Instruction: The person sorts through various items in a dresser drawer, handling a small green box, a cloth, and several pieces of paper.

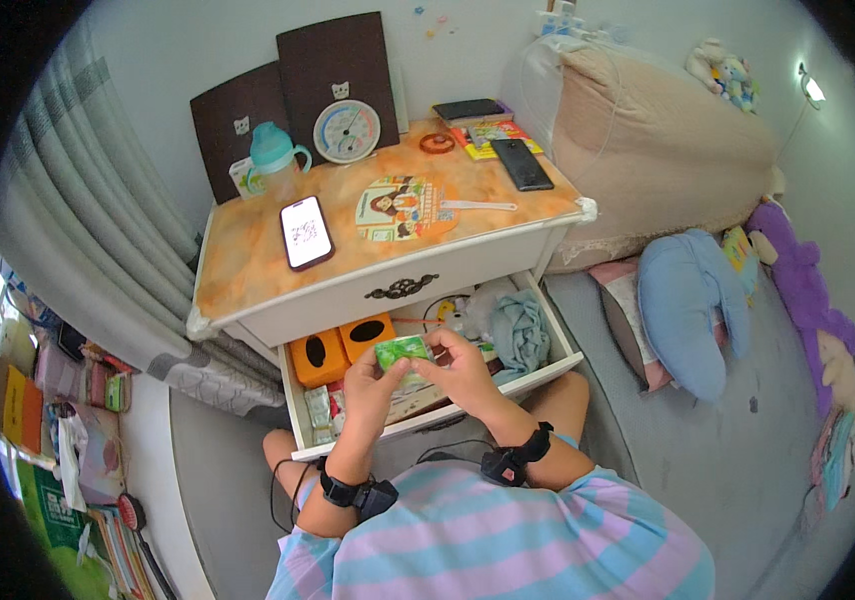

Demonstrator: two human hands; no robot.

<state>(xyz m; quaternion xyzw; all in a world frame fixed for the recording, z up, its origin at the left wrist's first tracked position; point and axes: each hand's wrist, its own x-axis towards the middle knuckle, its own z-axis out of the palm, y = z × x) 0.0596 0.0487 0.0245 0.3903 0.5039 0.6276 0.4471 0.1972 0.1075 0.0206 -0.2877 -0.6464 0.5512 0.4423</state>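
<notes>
Between my two hands is a small green and white packet (403, 351), held above an open white drawer (427, 416). My left hand (369, 391) grips its left side with the thumb on top. On its right side, my right hand (461, 369) holds it between thumb and fingers. Below, two orange boxes with black oval openings, one an orange box (316, 358), sit at the drawer's back left. Small clear packets (319, 409) lie in its front left corner. A crumpled blue-green cloth (519, 334) fills the right side. My hands hide part of the drawer's middle.
Above the drawer, the dresser top (247, 292) bears a lit phone (307, 233), a hand fan (405, 210), a dark phone (522, 165), a teal-lidded cup (274, 157) and a round dial gauge (347, 131). A grey curtain (112, 247) hangs left. Blue cushion (686, 315) lies right.
</notes>
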